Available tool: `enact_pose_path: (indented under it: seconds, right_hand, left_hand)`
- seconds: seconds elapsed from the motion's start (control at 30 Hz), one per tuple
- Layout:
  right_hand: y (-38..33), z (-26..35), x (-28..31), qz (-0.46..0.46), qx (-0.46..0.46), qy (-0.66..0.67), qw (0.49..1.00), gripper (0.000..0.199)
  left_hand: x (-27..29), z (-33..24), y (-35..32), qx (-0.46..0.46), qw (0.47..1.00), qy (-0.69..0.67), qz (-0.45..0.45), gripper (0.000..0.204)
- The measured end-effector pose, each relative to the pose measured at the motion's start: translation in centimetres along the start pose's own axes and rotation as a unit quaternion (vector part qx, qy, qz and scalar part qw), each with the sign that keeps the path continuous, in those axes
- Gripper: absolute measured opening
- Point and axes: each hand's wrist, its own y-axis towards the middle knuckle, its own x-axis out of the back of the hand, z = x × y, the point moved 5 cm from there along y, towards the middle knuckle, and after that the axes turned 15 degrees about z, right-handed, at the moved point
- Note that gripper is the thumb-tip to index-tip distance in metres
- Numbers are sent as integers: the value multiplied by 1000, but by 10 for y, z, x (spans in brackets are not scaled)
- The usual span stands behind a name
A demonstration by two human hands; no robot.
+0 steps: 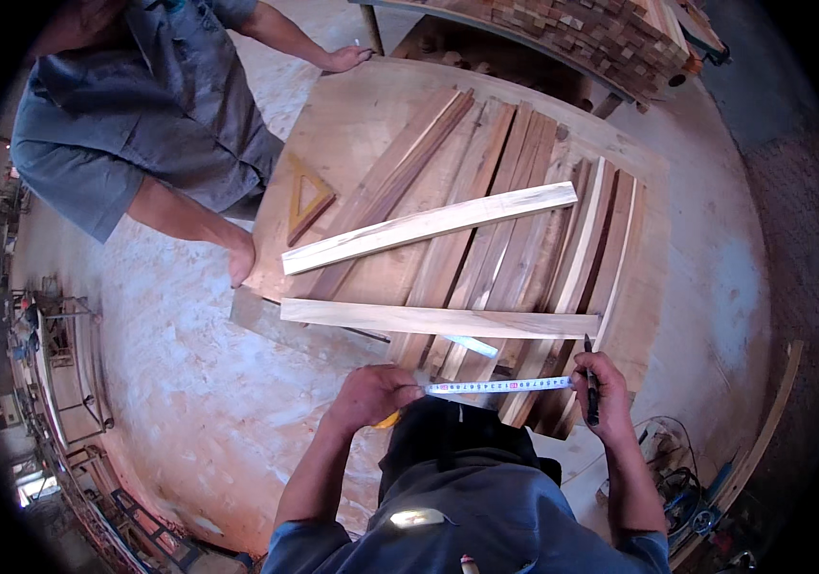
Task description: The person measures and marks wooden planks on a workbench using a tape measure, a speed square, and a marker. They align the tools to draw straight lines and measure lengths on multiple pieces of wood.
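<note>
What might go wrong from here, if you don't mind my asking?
If the left hand or right hand slips, the stretched tape measure could give a poor reading. The dark pen, held in the right hand too, might weaken that grip. The pale slanting board, lying across other boards, may shift if bumped.

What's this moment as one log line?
left hand: holds tape measure; right hand: holds dark pen; pale boards: atop wood strips

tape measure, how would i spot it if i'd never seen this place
Find the table holding the planks, then its near side. There, between the camera wearer's left hand and right hand, stretches the tape measure. Unlike the planks, it is a thin whitish strip with fine printed marks.
</note>
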Motion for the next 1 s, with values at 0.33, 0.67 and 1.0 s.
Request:
enact_pose_path:
  seconds: [0.33,0.67,1.0]
  right_hand:
    - [16,14,19,-70,60,120,988,21]
    - [11,-26,20,-125,-29,145,981,22]
    - [101,58,-29,-15,26,104,994,17]
  left_hand:
    - [-21,35,-54,36,939,-335,-72,19]
    - [-82,47,6,-47,580,-738,-343,7]
    - [-60,22,38,-111,450,-824,-326,13]
